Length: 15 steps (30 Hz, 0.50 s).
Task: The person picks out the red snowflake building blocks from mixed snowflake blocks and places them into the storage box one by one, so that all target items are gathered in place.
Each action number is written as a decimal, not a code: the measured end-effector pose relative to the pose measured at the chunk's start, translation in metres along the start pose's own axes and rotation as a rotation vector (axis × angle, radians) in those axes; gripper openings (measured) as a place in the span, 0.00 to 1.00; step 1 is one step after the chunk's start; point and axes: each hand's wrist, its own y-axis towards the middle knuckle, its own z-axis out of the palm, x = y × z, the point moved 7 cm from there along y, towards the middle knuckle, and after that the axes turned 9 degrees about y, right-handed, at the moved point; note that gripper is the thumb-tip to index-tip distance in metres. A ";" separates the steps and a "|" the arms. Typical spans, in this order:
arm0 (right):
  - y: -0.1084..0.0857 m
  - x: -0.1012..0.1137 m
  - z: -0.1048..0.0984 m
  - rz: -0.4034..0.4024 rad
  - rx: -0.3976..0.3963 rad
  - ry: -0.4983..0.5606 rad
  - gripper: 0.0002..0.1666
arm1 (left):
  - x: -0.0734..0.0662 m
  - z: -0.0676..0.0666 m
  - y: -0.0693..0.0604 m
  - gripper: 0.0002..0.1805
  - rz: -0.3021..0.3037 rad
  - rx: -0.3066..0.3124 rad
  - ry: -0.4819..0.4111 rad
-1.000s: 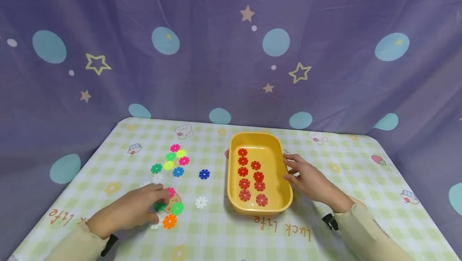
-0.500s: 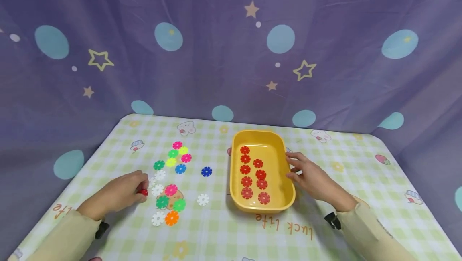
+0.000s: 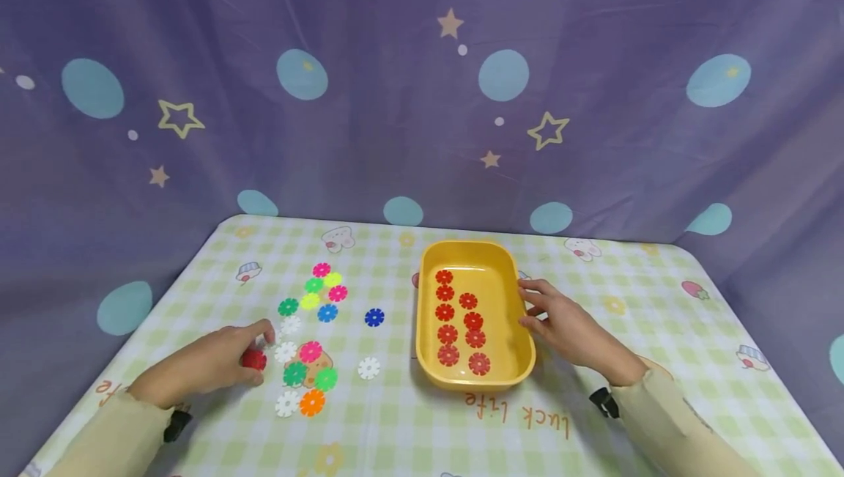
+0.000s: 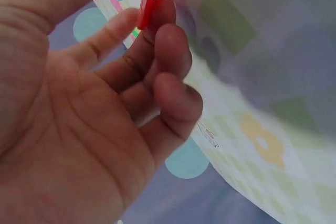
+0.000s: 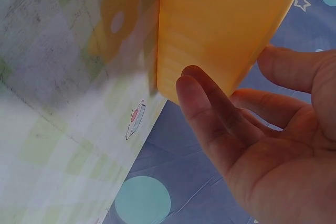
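My left hand (image 3: 201, 363) is at the left of the table and holds a red snowflake disc (image 3: 253, 360) between thumb and fingers. In the left wrist view the red disc (image 4: 148, 3) appears edge-on against the fingertips, partly cut off by the frame. Just to the right of this hand lie several flat snowflake discs: white (image 3: 287, 404), green (image 3: 294, 374), pink (image 3: 311, 351) and orange (image 3: 312, 402). My right hand (image 3: 570, 330) rests its relaxed fingers against the right side of a yellow tray (image 3: 524, 345). Inside the tray lie several red discs (image 3: 448, 355).
More discs, including yellow (image 3: 310, 301) and light blue (image 3: 327, 313), lie farther back on the left. A dark blue disc (image 3: 374, 317) and a white disc (image 3: 369, 368) lie between them and the tray. A checked tablecloth (image 3: 633, 294) covers the table; a purple curtain (image 3: 369, 147) hangs behind.
My left hand has drawn back leftward from over the discs, uncovering them, with a red disc at its fingertips. The index finger has lifted slightly. My right hand stays at the tray.
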 end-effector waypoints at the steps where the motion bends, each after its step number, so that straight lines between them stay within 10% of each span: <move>1: 0.000 0.000 0.000 0.002 0.001 0.001 0.27 | 0.000 0.001 -0.001 0.23 0.012 0.010 -0.006; 8: 0.002 0.001 0.001 -0.006 0.004 0.009 0.27 | -0.012 -0.005 -0.007 0.17 0.156 -0.096 0.105; 15: 0.002 0.000 0.002 0.000 0.007 0.011 0.28 | -0.052 -0.037 -0.003 0.15 0.318 -0.359 0.235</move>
